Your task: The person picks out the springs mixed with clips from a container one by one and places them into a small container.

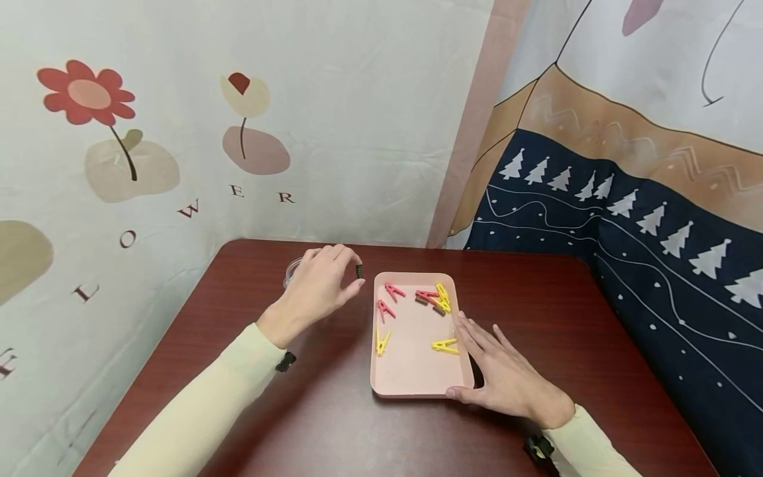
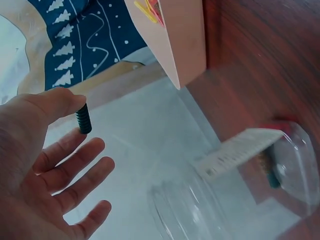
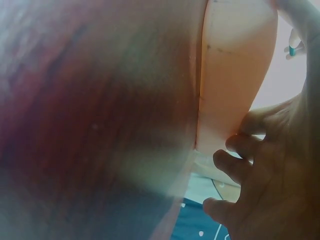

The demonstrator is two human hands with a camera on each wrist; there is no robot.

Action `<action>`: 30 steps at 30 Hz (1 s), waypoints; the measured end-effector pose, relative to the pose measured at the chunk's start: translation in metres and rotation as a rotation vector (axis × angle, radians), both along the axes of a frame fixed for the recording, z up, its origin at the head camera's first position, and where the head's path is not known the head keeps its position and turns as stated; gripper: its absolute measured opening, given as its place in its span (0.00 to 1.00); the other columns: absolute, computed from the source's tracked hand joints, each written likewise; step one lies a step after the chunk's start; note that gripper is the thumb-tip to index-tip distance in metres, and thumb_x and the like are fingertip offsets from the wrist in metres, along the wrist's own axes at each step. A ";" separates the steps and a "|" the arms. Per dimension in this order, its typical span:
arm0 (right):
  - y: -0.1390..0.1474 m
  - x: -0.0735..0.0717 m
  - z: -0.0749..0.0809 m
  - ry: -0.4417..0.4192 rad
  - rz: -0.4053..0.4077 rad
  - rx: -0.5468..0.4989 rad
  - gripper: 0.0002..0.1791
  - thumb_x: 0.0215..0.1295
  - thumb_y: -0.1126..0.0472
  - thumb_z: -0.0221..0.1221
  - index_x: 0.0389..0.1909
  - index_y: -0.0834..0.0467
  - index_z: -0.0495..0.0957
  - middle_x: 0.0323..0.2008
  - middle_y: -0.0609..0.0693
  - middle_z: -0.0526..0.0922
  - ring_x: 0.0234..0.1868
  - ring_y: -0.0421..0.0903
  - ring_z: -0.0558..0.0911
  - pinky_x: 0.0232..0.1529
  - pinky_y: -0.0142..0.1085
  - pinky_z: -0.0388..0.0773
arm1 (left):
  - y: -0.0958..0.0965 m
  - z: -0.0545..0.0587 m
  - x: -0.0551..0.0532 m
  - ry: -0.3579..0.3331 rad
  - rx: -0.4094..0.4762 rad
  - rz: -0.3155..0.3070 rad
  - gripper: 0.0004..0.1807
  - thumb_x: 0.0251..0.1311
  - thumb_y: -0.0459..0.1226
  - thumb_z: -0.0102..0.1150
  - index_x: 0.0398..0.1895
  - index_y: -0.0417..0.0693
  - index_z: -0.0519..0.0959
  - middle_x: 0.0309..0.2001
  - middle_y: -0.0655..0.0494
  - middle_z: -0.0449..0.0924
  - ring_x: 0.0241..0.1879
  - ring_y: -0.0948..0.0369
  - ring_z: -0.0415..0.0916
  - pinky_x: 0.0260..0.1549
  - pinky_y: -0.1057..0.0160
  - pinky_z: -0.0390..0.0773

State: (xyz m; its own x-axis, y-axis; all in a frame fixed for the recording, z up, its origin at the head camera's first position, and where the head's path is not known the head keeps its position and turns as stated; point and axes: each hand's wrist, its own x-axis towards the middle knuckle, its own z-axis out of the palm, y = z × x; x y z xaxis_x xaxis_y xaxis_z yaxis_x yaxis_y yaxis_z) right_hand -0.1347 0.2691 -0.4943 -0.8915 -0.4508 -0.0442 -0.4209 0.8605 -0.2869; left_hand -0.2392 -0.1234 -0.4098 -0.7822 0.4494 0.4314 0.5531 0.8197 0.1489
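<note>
My left hand (image 1: 318,285) is raised beyond the tray's left side. Its thumb and index finger pinch a small dark green ribbed cylinder (image 2: 84,119), held upright, while the other fingers spread loosely. Along the right edge of the pink tray (image 1: 411,384) lies my right hand (image 1: 512,381), fingers extended at the rim and thumb at the near corner. Inside the tray are several pink clothespins (image 1: 386,309), several yellow clothespins (image 1: 381,343) and small dark ribbed pieces (image 1: 439,310). A clear jar (image 2: 192,207), partly hidden behind the left hand in the head view, has a green piece (image 2: 272,179) showing through it.
Everything stands on a dark red-brown wooden table (image 1: 536,291). A pale printed curtain (image 1: 357,132) hangs behind its far edge, and a navy cloth with white trees (image 1: 644,252) drops along the right side.
</note>
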 end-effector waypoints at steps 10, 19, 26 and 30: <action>0.003 0.001 -0.002 0.028 0.012 -0.010 0.71 0.67 0.13 0.64 0.97 0.51 0.52 0.97 0.52 0.55 0.95 0.60 0.62 0.91 0.77 0.55 | -0.033 -0.006 0.001 -0.020 0.065 0.088 0.18 0.73 0.44 0.78 0.57 0.45 0.85 0.48 0.47 0.90 0.55 0.45 0.88 0.69 0.35 0.80; 0.001 0.002 -0.001 0.012 0.005 -0.019 0.72 0.67 0.13 0.65 0.98 0.48 0.48 0.97 0.51 0.53 0.96 0.59 0.61 0.91 0.76 0.54 | -0.059 -0.014 0.001 -0.049 0.110 0.150 0.21 0.75 0.43 0.77 0.62 0.41 0.84 0.56 0.44 0.92 0.55 0.43 0.87 0.71 0.33 0.79; 0.001 0.003 -0.001 0.005 -0.001 -0.017 0.72 0.66 0.13 0.65 0.98 0.48 0.48 0.97 0.51 0.53 0.96 0.60 0.61 0.91 0.76 0.54 | -0.072 -0.020 0.001 -0.067 0.140 0.183 0.19 0.76 0.41 0.75 0.60 0.41 0.84 0.55 0.43 0.92 0.57 0.41 0.87 0.71 0.31 0.78; 0.001 0.003 0.000 -0.010 -0.011 -0.024 0.72 0.66 0.13 0.65 0.98 0.48 0.48 0.97 0.51 0.52 0.96 0.60 0.61 0.91 0.76 0.54 | -0.076 -0.022 0.001 -0.076 0.151 0.195 0.19 0.75 0.41 0.75 0.60 0.40 0.84 0.54 0.41 0.92 0.54 0.41 0.86 0.70 0.30 0.79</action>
